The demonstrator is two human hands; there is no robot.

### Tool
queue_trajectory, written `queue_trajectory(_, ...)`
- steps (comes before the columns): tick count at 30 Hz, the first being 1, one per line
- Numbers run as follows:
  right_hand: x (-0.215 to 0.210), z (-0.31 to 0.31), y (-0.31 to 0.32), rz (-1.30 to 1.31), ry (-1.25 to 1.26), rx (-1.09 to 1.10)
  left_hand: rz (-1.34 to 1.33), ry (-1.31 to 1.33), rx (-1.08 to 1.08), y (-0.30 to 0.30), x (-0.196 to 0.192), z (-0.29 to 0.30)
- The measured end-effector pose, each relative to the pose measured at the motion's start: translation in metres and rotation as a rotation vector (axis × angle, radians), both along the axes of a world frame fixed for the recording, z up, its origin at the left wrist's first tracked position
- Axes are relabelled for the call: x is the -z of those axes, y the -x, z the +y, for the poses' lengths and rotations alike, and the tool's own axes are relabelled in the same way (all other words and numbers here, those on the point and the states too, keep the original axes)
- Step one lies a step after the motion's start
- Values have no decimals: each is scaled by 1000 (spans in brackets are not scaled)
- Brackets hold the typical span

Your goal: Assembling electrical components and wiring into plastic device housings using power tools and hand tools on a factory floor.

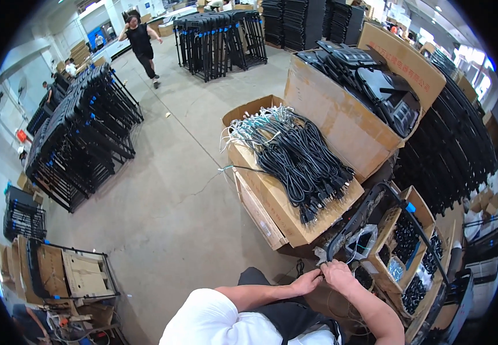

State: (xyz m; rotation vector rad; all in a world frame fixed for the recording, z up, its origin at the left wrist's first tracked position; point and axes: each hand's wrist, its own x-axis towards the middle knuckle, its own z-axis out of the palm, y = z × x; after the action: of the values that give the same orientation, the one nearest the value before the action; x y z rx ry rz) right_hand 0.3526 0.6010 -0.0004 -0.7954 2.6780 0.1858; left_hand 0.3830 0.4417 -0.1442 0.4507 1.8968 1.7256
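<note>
My left hand (305, 282) and my right hand (337, 273) meet at the lower end of a black tubular metal frame (370, 201) that leans up to the right, with a blue clip near its top. Both hands pinch something small at the frame's end, where a thin wire runs; what it is cannot be made out. Just above them lies a clear plastic bag (361, 241) with small parts.
A cardboard box (272, 195) holds bundles of black power cords (298, 155). Behind it a larger carton (341, 115) carries black panels. Small boxes of black parts (410, 241) stand at right. Stacks of black frames (82, 132) fill the left floor. A person (141, 43) walks far off.
</note>
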Motion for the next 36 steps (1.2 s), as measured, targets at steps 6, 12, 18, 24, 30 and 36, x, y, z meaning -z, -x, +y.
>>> queue_trajectory(6, -7, 6, -15, 44, 62, -64, 17, 37, 23, -9, -21, -12)
queue_trajectory(12, 10, 26, -20, 54, 328, 135, -6, 84, 33, 18, -23, -22)
queue_trajectory(18, -4, 16, -12, -89, 639, 472, -312, 10, 145, 45, -30, -31)
queue_trajectory(24, 3, 23, -21, 27, 690, 225, -372, -4, 143, 42, -39, -29)
queue_trajectory(30, -6, 19, -12, 46, 618, 86, -379, 76, 167, 44, -36, -29)
queue_trajectory(36, -5, 16, -8, 46, 511, 15, -381, 133, 173, 48, -51, -29)
